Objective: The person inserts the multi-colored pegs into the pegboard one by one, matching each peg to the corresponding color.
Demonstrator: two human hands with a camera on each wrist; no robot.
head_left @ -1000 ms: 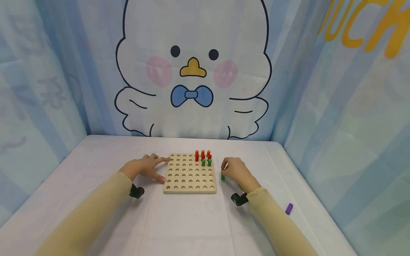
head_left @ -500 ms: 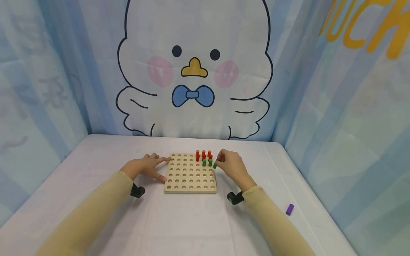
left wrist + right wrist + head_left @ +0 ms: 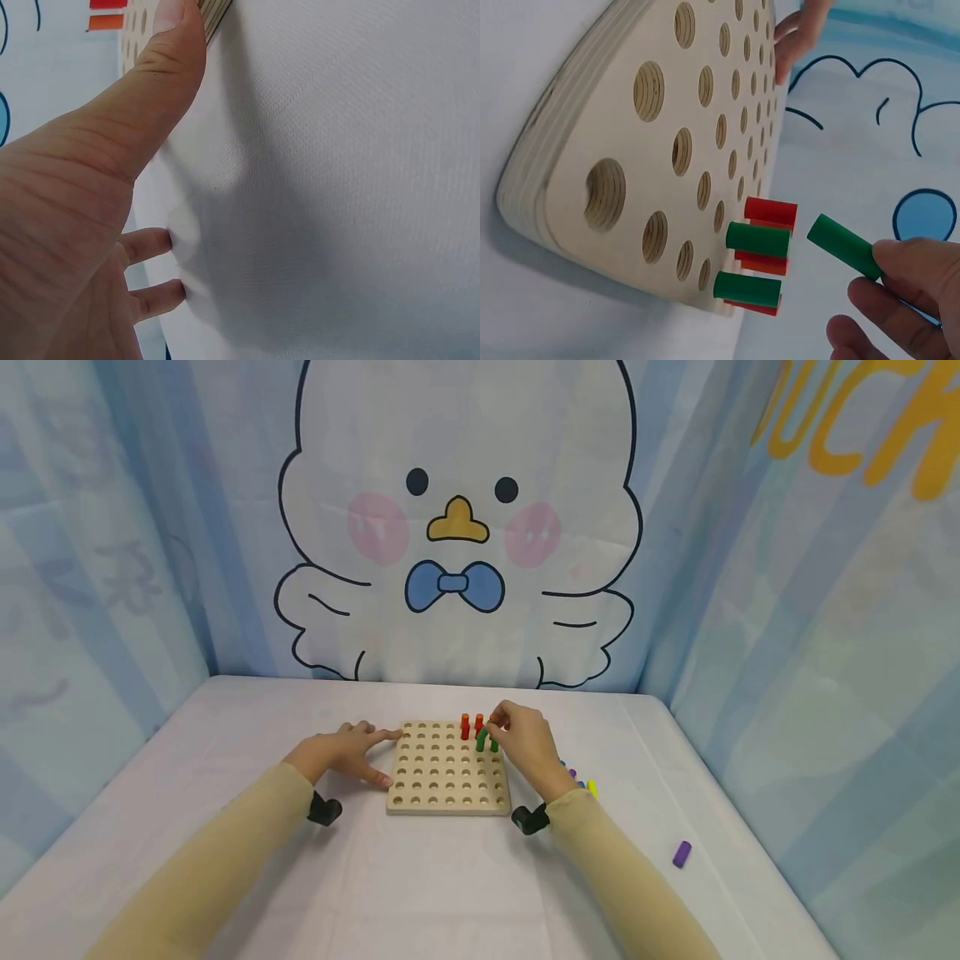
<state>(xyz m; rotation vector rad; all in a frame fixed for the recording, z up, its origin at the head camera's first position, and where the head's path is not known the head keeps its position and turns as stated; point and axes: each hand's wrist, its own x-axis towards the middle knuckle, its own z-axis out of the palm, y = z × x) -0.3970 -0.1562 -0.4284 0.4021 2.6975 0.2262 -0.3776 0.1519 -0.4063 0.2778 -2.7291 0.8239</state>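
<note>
My right hand [image 3: 525, 743] pinches a green peg [image 3: 844, 246] between thumb and fingers, holding it tilted over the far right part of the wooden pegboard [image 3: 448, 812]. Just below it, two green pegs [image 3: 757, 240] stand in holes, with red and orange pegs [image 3: 465, 727] behind them, partly hidden by the hand in the head view. At the board's left side, my left hand [image 3: 341, 754] lies with fingers spread, index finger and thumb at the edge. The left wrist view shows the thumb [image 3: 161, 75] against the board and two other fingertips on the tablecloth.
One purple peg [image 3: 682, 854] lies apart on the right of the white-covered table [image 3: 450, 893]. Several coloured pegs, including a yellow peg [image 3: 592, 788], show from behind the right wrist. A curtain [image 3: 457, 635] with a cartoon bird hangs behind the table.
My right hand has carried the green peg from the tablecloth right of the board, away and leftward, over the standing pegs. Loose pegs behind that wrist came into view. My left hand stayed put.
</note>
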